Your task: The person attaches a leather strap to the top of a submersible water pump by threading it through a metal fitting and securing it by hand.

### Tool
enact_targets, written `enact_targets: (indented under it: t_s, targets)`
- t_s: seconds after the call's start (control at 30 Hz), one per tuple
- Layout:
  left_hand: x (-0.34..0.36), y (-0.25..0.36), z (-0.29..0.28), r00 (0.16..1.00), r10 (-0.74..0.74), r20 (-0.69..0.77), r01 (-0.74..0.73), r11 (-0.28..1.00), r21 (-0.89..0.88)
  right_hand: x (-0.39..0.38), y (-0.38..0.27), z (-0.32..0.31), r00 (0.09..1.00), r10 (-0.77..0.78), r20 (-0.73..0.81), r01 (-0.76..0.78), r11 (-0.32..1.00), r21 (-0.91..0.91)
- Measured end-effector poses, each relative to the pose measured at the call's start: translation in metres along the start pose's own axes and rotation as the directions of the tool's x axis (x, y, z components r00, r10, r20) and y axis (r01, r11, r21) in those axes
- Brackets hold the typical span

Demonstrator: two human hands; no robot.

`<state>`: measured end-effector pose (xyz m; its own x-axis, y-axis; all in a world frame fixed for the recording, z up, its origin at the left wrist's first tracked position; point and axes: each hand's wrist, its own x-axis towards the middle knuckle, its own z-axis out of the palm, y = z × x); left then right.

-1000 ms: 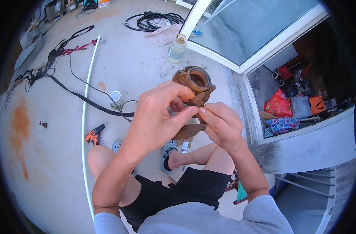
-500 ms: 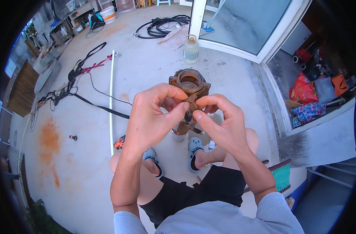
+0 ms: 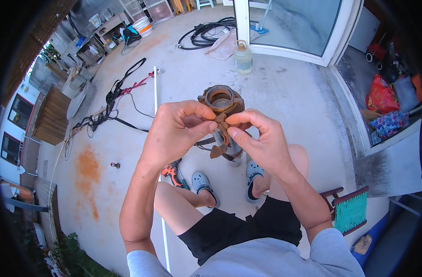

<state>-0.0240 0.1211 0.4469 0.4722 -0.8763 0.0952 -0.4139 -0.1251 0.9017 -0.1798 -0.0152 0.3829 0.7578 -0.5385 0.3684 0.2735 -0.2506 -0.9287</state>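
- Left hand and right hand both pinch a rusty pipe fitting, its round mouth open and hollow.
- A capped clear jug stands near the glass door.

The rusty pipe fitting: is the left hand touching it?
Touching. The head view shows the left hand pinching the rusty pipe fitting with its fingertips, with no gap.
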Motion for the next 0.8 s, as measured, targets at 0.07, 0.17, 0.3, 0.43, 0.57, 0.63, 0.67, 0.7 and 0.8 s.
enact_targets:
  t_s: [0.07,0.17,0.3,0.43,0.57,0.63,0.67,0.7,0.8]
  targets:
    - [0.000,0.001,-0.002,1.000,-0.016,0.014,0.017,0.999,-0.037,0.001,0.003,0.001,0.999,-0.035,-0.003,0.034,0.998,-0.051]
    - [0.002,0.003,-0.003,0.997,-0.076,0.025,0.077,0.995,-0.060,0.002,0.009,0.003,0.985,-0.169,-0.017,0.165,0.974,-0.155]
    - [0.003,0.006,-0.004,0.998,-0.021,0.058,0.019,0.999,0.030,0.004,0.007,0.013,0.972,-0.213,-0.103,0.187,0.958,-0.217]
    - [0.000,0.004,-0.003,0.968,0.231,0.094,-0.247,0.937,0.248,0.005,0.013,0.016,0.950,-0.283,-0.134,0.233,0.924,-0.302]
    - [-0.004,-0.001,0.001,0.892,0.439,0.109,-0.439,0.781,0.444,0.006,0.010,0.020,0.953,-0.261,-0.156,0.212,0.938,-0.273]
    - [-0.008,-0.013,0.009,0.849,0.527,0.033,-0.475,0.735,0.484,0.007,0.016,0.019,0.931,-0.325,-0.163,0.257,0.905,-0.338]
    - [-0.011,-0.016,0.015,0.842,0.539,-0.023,-0.468,0.752,0.464,0.009,0.018,0.017,0.928,-0.335,-0.161,0.266,0.902,-0.339]
    - [-0.014,-0.013,0.015,0.839,0.544,-0.029,-0.470,0.750,0.465,0.008,0.018,0.015,0.928,-0.350,-0.126,0.287,0.889,-0.358]
    - [-0.017,-0.003,0.016,0.956,0.282,-0.076,-0.259,0.939,0.225,0.009,0.016,0.005,0.952,-0.299,-0.066,0.268,0.916,-0.298]
